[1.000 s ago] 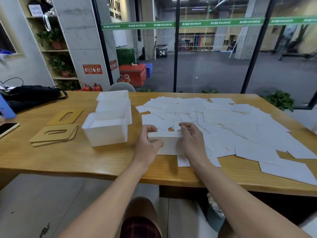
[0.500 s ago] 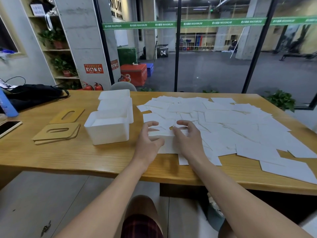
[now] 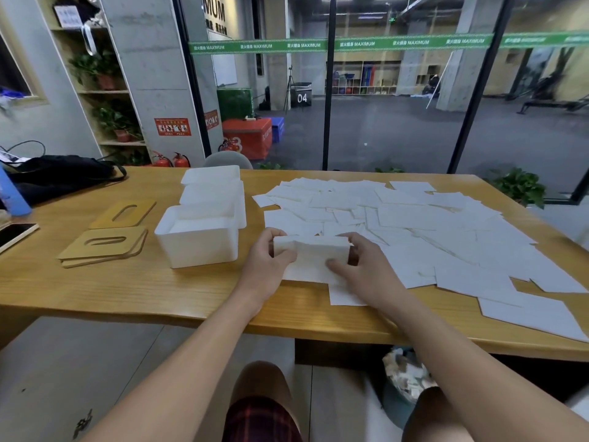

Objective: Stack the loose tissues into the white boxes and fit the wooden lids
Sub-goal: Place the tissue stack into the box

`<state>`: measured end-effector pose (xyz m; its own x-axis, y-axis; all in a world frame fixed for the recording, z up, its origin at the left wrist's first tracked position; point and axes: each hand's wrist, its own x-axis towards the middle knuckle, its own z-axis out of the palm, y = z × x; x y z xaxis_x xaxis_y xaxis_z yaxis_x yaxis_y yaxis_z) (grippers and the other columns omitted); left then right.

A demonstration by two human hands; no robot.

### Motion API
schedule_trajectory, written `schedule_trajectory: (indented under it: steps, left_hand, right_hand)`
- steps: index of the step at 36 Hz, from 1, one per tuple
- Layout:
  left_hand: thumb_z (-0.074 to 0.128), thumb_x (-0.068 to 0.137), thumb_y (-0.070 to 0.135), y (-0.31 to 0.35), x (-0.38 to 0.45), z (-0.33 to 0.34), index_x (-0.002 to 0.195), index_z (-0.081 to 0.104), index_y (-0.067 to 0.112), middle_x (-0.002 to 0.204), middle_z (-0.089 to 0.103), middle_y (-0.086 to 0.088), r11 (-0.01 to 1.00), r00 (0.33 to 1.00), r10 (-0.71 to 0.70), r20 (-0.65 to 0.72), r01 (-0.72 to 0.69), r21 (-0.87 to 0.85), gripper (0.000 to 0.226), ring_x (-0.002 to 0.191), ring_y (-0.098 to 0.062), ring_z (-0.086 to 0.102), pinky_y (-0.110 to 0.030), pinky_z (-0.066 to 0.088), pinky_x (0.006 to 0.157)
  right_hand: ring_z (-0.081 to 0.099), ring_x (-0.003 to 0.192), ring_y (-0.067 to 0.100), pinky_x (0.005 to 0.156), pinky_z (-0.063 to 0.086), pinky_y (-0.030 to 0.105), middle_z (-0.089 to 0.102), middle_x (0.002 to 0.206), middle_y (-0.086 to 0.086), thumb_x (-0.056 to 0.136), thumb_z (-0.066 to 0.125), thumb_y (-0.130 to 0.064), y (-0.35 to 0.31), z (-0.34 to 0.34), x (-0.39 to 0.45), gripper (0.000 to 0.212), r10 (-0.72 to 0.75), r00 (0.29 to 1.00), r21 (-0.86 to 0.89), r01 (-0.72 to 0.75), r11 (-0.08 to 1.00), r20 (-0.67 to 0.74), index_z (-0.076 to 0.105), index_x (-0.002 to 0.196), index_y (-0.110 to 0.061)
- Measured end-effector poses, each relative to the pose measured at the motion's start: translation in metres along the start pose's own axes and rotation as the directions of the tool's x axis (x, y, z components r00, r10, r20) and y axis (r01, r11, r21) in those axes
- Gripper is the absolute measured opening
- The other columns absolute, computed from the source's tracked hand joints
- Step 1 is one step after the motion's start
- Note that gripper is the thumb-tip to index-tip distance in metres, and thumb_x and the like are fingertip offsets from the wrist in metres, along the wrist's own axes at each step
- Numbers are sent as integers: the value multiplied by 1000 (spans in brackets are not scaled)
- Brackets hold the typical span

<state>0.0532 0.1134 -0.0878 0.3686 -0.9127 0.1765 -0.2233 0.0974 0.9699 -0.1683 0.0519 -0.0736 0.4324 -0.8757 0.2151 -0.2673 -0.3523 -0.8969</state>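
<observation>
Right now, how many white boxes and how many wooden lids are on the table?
White boxes: 3, in a row running away from the person: nearest, middle, farthest.
Wooden lids: at least 3: one single lid, plus a stack showing two lid edges.
Total: 6.

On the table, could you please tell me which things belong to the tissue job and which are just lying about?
Job: tissue stack held by both hands, loose tissues, white boxes, wooden lids.
Lying about: phone, black bag, blue bottle.
</observation>
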Motion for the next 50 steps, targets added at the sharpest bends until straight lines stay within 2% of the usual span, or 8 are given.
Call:
schedule_trajectory:
  steps: [5, 12, 17, 26, 30, 34, 39, 50]
  left_hand:
    - [69, 103, 37, 1, 0, -7, 129, 53, 57, 105, 79, 8, 995, 1000, -14, 3, 14, 103, 36, 92, -22, 76, -42, 62, 81]
    - [63, 110, 38, 3, -5, -27, 140, 37, 58, 120, 75, 3, 991, 991, -120, 66, 115, 69, 45, 66, -18, 73, -43, 64, 71]
    - [70, 108, 26, 5, -10, -45, 129, 43, 53, 125, 75, -4, 989, 989, -131, 69, 136, -65, 44, 87, -22, 83, -47, 69, 85]
    - [64, 109, 12, 33, -22, -94, 112, 69, 36, 124, 62, -2, 979, 991, 76, 109, -95, 181, 24, 97, -8, 71, -24, 64, 73]
    - [59, 113, 19, 43, -16, -126, 111, 66, 44, 123, 60, 12, 918, 993, 88, 73, -110, 382, 26, 80, -11, 68, -19, 53, 66]
    - [53, 114, 27, 50, -4, -160, 119, 61, 45, 119, 56, 17, 867, 992, 94, 79, -120, 483, 20, 91, -12, 64, -23, 46, 60]
    - [49, 115, 33, 64, 20, -195, 121, 54, 51, 122, 56, 15, 781, 996, 77, 45, -89, 618, 19, 97, -29, 67, -46, 57, 72]
    - [36, 110, 19, 47, 75, -234, 121, 47, 43, 97, 56, 6, 522, 999, 25, -29, 12, 853, 28, 81, -19, 55, -36, 35, 56]
  right_hand:
    - [79, 94, 14, 83, 67, 48, 80, 112, -8, 100, 76, -36, -3, 6, 2, 32, 99, 994, 127, -93, 987, -38, 63, 129, -41]
    - [82, 81, 23, 72, 65, 30, 65, 125, 5, 97, 82, -32, 3, 1, 0, 49, 77, 993, 195, -94, 976, 92, 50, 132, -45]
    - [77, 80, 23, 79, 68, 51, 66, 113, 5, 96, 82, -19, 3, -1, 0, 23, 37, 996, 128, -48, 991, 82, 64, 109, -26]
    - [79, 84, 30, 76, 68, 41, 71, 116, 6, 97, 84, -22, -27, 20, 18, 10, -25, 996, 143, 13, 990, 87, 76, 103, -25]
    - [82, 82, 29, 70, 68, 37, 72, 118, 2, 98, 82, -17, -51, 41, 31, 25, -74, 987, 148, 53, 988, 143, 75, 117, -32]
    - [82, 82, 25, 69, 66, 32, 75, 117, -7, 97, 83, -17, -72, 61, 49, 30, -98, 983, 119, 80, 990, 154, 76, 121, -34]
    - [81, 78, 23, 68, 67, 34, 74, 117, -3, 97, 82, -17, -97, 92, 81, 31, -131, 980, 94, 118, 989, 152, 75, 123, -30]
    - [68, 94, 6, 68, 52, 24, 71, 108, -11, 98, 79, -36, -117, 155, 143, 28, -107, 987, -166, 126, 978, 117, 74, 125, -29]
